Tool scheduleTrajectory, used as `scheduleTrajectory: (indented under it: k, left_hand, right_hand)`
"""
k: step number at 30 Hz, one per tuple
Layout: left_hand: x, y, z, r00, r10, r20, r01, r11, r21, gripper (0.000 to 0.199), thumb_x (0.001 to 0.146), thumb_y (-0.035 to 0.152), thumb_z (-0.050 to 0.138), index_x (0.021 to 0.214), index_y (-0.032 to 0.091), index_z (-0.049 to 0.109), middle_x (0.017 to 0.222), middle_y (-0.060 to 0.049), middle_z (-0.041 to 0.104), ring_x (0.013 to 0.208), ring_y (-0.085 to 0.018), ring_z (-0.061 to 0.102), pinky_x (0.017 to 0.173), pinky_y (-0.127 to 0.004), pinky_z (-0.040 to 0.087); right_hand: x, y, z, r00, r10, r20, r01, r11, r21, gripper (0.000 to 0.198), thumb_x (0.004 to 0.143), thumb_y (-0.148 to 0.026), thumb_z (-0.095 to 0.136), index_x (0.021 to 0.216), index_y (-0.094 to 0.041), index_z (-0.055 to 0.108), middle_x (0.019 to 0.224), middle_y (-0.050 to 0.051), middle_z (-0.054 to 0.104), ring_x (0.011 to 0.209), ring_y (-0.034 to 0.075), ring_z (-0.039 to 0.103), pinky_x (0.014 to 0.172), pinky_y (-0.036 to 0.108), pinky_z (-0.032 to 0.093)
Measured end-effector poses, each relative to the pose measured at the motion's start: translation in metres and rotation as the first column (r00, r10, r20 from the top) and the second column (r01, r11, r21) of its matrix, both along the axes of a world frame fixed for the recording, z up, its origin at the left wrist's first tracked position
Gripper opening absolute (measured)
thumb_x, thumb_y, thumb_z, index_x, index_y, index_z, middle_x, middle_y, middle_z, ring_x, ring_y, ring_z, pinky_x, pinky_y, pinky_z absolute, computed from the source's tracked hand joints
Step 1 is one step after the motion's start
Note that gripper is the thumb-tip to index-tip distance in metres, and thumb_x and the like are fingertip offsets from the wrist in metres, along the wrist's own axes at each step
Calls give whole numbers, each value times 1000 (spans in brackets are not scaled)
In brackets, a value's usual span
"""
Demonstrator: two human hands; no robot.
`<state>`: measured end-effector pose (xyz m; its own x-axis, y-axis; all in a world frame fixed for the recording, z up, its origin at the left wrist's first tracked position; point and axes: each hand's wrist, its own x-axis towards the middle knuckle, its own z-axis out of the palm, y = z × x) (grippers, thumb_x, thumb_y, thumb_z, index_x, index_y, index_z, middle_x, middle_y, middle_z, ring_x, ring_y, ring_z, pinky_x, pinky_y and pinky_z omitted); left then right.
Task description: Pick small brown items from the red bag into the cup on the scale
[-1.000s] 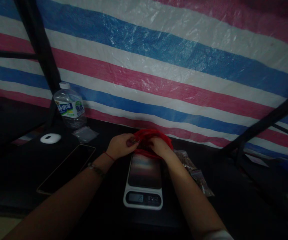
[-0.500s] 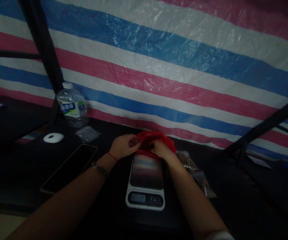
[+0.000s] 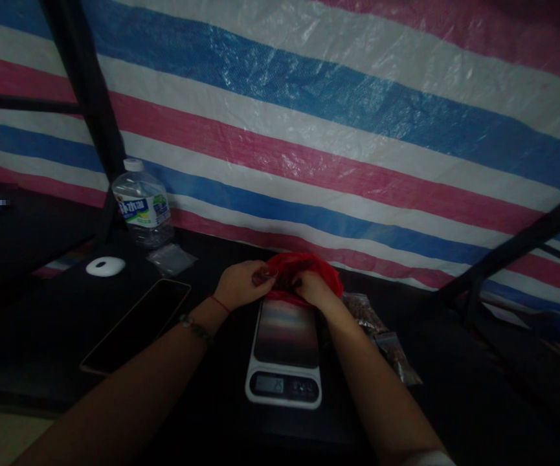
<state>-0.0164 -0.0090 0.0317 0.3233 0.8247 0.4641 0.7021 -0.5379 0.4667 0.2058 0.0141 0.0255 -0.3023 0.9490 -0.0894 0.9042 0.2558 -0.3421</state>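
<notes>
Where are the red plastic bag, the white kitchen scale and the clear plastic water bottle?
red plastic bag (image 3: 321, 270): head view, on its crumpled top right of the hands.
white kitchen scale (image 3: 285, 331): head view, middle of its glossy weighing plate.
clear plastic water bottle (image 3: 142, 208): head view, on its printed label.

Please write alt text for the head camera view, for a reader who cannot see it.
Both hands, left hand and right hand, grip a red plastic bag at the far end of a kitchen scale on a dark table. A phone and water bottle stand left, before a striped tarp.
</notes>
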Motion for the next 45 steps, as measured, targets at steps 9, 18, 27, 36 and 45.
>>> scheduleTrajectory:
  k: [9,18,27,36,45]
  left_hand:
    - [0,1,-1,1000,-7,-3,7,1000,-12,30,81,46,54,97,24,66,91,-2,70,79,-18,64,67,-26,48]
    - [1,0,0,999,-31,-7,31,999,-27,31,81,45,54,99,23,66,91,-3,70,79,-18,65,67,-26,48]
    - [2,-1,-1,999,-32,-9,32,999,-18,29,80,43,55,98,23,66,91,-3,70,80,-18,64,67,-26,47]
    - [3,-4,1,998,-47,-44,46,999,-18,30,80,46,56,97,24,66,91,-3,70,79,-18,64,66,-25,46]
    - [15,-16,4,979,-98,-181,103,994,19,30,79,50,55,88,23,65,89,-3,69,82,-20,65,68,-28,46]
  right_hand:
    - [7,4,4,998,-61,-20,63,994,88,25,74,-5,58,92,-16,72,94,6,73,86,16,66,76,22,45]
    - [7,2,7,1000,-27,-6,27,1000,13,24,75,-6,57,89,-17,73,91,5,73,81,15,66,74,22,45]
    - [2,-6,14,1000,-4,30,7,997,-74,21,73,-8,58,86,-16,73,85,7,73,74,16,65,64,22,44]
    - [-1,-6,15,997,-62,49,63,998,-20,22,72,-6,55,82,-15,73,83,8,73,73,16,64,63,22,42]
    - [-19,-36,59,938,134,-318,-68,975,211,13,73,-11,58,79,-18,68,77,0,69,69,11,60,62,21,42]
